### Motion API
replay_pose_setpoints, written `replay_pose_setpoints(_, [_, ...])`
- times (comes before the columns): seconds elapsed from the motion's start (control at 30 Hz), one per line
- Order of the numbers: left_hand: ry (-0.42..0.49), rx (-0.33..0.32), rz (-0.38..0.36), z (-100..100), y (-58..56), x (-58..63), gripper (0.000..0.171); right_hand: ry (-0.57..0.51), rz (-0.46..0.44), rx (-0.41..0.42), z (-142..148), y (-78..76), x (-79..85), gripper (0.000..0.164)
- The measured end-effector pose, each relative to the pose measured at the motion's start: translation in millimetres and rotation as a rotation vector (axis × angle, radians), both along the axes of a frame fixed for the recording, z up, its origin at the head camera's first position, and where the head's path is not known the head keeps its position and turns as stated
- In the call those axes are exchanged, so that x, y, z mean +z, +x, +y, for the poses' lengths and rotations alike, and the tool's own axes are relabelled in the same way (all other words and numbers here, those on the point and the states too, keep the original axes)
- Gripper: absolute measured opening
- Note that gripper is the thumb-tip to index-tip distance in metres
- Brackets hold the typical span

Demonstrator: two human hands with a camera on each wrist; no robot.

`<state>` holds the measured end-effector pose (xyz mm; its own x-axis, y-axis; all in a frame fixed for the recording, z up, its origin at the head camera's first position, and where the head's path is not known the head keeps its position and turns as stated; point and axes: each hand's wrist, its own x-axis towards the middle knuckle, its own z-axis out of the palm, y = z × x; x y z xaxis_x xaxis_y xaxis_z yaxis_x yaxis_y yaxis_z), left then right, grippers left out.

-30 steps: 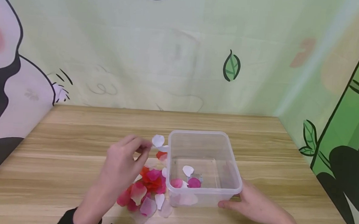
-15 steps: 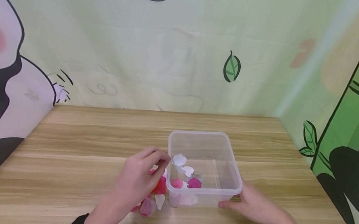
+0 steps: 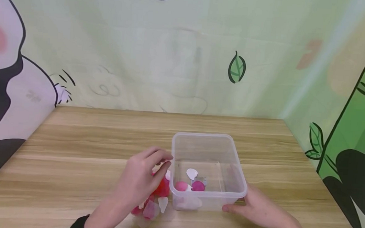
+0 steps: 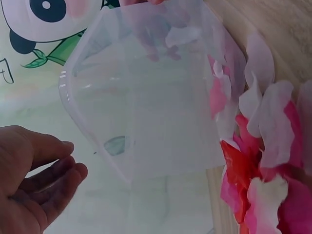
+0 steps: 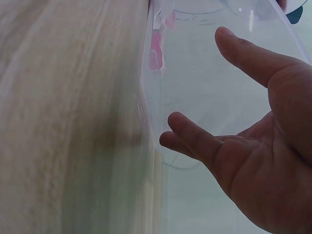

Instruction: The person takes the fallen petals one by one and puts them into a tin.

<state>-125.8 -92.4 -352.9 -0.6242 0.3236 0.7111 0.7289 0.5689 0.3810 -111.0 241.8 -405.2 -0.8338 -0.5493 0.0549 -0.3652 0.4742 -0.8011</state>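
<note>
A clear plastic box stands open-topped on the table. Inside lie a white petal, a pink petal, a magenta petal and other pale ones. My left hand hovers at the box's left rim, thumb and fingertips apart with nothing between them. Below and partly behind it, a heap of loose red, pink and white petals lies against the box's left side. My right hand rests at the box's near right corner, thumb by the front wall; its fingers extend along the side, fairly straight.
The wooden table ends at a pale green cloth backdrop printed with leaves, pandas and bamboo. Stray petals lie near the box's front left corner.
My left hand has moved right to the box rim with a white petal and let it go; that petal is gone from its fingertips. The right hand has stayed at the box.
</note>
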Motion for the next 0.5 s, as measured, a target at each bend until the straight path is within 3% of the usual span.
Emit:
replay_pose_setpoints(0.27, [-0.151,0.100,-0.181,-11,-12.2,-8.9,0.018,0.006,0.002,0.000,0,0.2,0.8,0.070])
replay_pose_setpoints(0.5, [-0.313,0.198,-0.422,-17,-19.8,-19.5,0.015,0.006,0.008,0.003,-1,-0.5,0.1,0.067])
